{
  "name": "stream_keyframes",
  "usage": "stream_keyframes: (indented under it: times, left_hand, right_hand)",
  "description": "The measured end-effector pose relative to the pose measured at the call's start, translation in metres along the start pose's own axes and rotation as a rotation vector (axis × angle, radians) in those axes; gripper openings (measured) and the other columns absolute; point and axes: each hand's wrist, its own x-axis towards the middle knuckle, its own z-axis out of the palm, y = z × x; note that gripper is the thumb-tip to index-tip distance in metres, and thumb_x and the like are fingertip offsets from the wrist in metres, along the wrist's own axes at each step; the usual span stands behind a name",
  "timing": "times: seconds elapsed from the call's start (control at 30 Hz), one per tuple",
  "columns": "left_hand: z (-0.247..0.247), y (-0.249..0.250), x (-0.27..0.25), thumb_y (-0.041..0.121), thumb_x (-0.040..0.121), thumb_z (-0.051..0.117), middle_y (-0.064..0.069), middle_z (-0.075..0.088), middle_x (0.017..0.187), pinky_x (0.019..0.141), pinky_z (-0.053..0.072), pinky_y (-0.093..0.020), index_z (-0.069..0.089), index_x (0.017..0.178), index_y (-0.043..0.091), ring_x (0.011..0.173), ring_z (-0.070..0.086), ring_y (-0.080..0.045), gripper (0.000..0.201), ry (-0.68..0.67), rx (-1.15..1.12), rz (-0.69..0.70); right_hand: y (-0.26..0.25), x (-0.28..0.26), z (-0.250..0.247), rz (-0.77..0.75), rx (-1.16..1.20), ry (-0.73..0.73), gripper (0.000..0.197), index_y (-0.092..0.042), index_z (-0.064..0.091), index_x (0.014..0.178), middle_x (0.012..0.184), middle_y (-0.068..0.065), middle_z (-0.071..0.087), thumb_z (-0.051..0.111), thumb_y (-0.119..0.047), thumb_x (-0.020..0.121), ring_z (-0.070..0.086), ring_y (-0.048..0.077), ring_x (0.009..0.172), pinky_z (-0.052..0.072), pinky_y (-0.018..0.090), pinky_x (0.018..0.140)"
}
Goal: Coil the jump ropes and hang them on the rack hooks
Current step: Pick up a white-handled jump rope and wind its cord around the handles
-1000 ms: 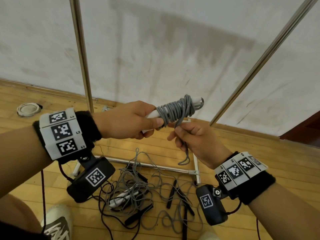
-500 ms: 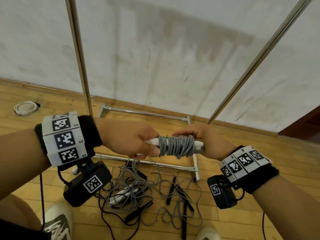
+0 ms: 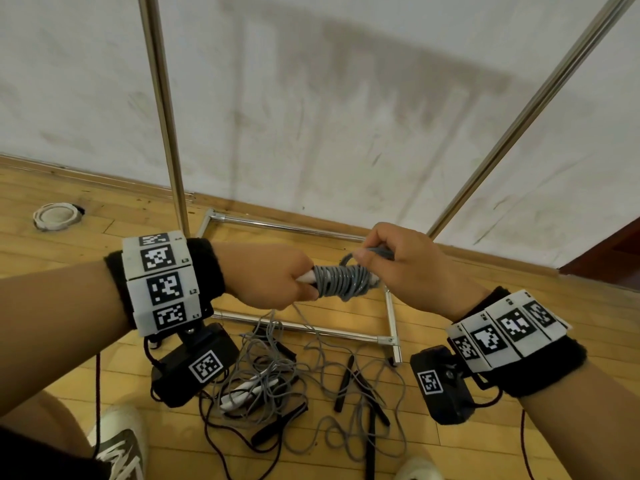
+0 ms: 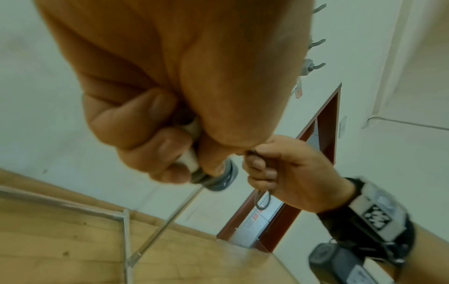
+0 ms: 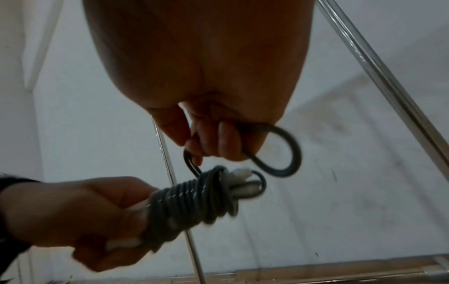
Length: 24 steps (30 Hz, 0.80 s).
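Wooden floor (image 3: 86,271) below, left hand (image 3: 273,278) grips coiled rope (image 3: 341,280), right hand (image 3: 408,265) pinches its loop.

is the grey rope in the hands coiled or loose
Coiled: the grey rope wraps its white handles; the right hand pinches one end loop.

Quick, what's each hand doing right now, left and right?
Left hand: closed, gripping the white handles of the coiled grey jump rope.
Right hand: closed, pinching the rope's loose end loop.

Head view evenly lit, edges bowed. Right wrist view dim, underexposed; both wrist views soft, motion-blurred.
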Motion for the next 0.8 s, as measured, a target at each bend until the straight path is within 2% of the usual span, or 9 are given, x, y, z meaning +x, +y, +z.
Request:
stream_keyframes:
  times: [0.1,0.23,0.3,0.4,0.43,0.53,0.63,0.73,0.8]
  left_hand:
    - [-0.004,-0.003,0.002,0.039,0.102,0.048,-0.008,0.064,0.076,0.065,0.051,-0.040,0.058,0.090,0.010,0.061,0.051,-0.018,0.033,0.132,-0.054,-0.039]
    - [-0.007,-0.004,0.004,0.032,0.102,0.050,0.009,0.060,0.062,0.052,0.044,-0.023,0.056,0.083,0.017,0.051,0.050,-0.007,0.025,0.267,-0.250,-0.031]
    - [-0.008,-0.001,0.004,0.030,0.102,0.051,0.013,0.059,0.055,0.049,0.043,-0.018,0.053,0.076,0.023,0.048,0.051,-0.002,0.027,0.341,-0.303,-0.012]
    - [-0.010,0.001,0.003,0.034,0.101,0.052,0.007,0.061,0.062,0.057,0.047,-0.033,0.056,0.083,0.017,0.056,0.055,-0.012,0.025,0.407,-0.448,-0.018]
    - [-0.011,0.002,0.002,0.033,0.101,0.052,0.007,0.061,0.062,0.056,0.047,-0.032,0.057,0.086,0.014,0.056,0.054,-0.013,0.025,0.413,-0.494,-0.003]
    - [-0.011,0.003,-0.002,0.030,0.103,0.049,0.007,0.058,0.061,0.050,0.042,-0.025,0.057,0.093,0.009,0.051,0.052,-0.010,0.025,0.371,-0.590,0.076]
    - [-0.009,0.003,-0.006,0.026,0.105,0.047,0.003,0.055,0.062,0.047,0.037,-0.022,0.053,0.101,0.001,0.049,0.046,-0.012,0.026,0.277,-0.708,0.145]
    - [-0.008,0.001,-0.008,0.028,0.105,0.047,-0.001,0.053,0.062,0.044,0.032,-0.020,0.053,0.099,0.003,0.045,0.040,-0.013,0.027,0.190,-0.805,0.231]
    - [-0.008,0.001,-0.011,0.033,0.098,0.051,-0.005,0.051,0.063,0.044,0.030,-0.022,0.058,0.091,0.011,0.044,0.038,-0.014,0.025,0.135,-0.858,0.293]
  right_hand:
    - [-0.006,-0.002,-0.001,0.058,0.180,-0.044,0.017,-0.034,0.060,0.086,0.065,-0.021,0.060,0.051,-0.024,0.097,0.048,0.000,0.055,0.041,0.026,0.056]
    - [-0.014,-0.009,0.006,0.060,0.379,0.023,0.013,-0.024,0.060,0.097,0.076,-0.009,0.071,0.056,-0.011,0.097,0.058,0.003,0.057,0.047,0.019,0.055]
    - [-0.017,-0.010,0.007,0.087,0.480,0.070,0.002,-0.014,0.061,0.096,0.076,0.000,0.073,0.059,-0.012,0.096,0.063,0.009,0.057,0.048,0.020,0.051]
    - [-0.022,-0.011,0.006,0.165,0.609,0.101,0.018,-0.009,0.061,0.089,0.070,0.007,0.072,0.063,-0.026,0.095,0.063,0.017,0.048,0.047,0.023,0.043]
    - [-0.023,-0.011,0.006,0.176,0.614,0.103,0.023,-0.009,0.062,0.086,0.067,0.007,0.071,0.063,-0.030,0.095,0.059,0.017,0.043,0.045,0.024,0.041]
    - [-0.024,-0.013,0.008,0.158,0.674,0.101,0.026,-0.009,0.066,0.085,0.060,0.004,0.061,0.062,-0.033,0.094,0.044,0.014,0.039,0.040,0.025,0.039]
    - [-0.022,-0.015,0.008,0.176,0.747,0.081,0.028,-0.010,0.071,0.084,0.059,0.002,0.054,0.064,-0.037,0.090,0.039,0.011,0.043,0.035,0.023,0.040]
    - [-0.020,-0.014,0.005,0.221,0.827,0.091,0.040,-0.006,0.069,0.095,0.064,0.000,0.053,0.073,-0.039,0.073,0.040,0.010,0.046,0.036,0.024,0.044]
    - [-0.019,-0.013,0.002,0.212,0.860,0.129,0.054,-0.005,0.063,0.105,0.075,0.003,0.055,0.079,-0.035,0.063,0.042,0.011,0.049,0.037,0.025,0.045]
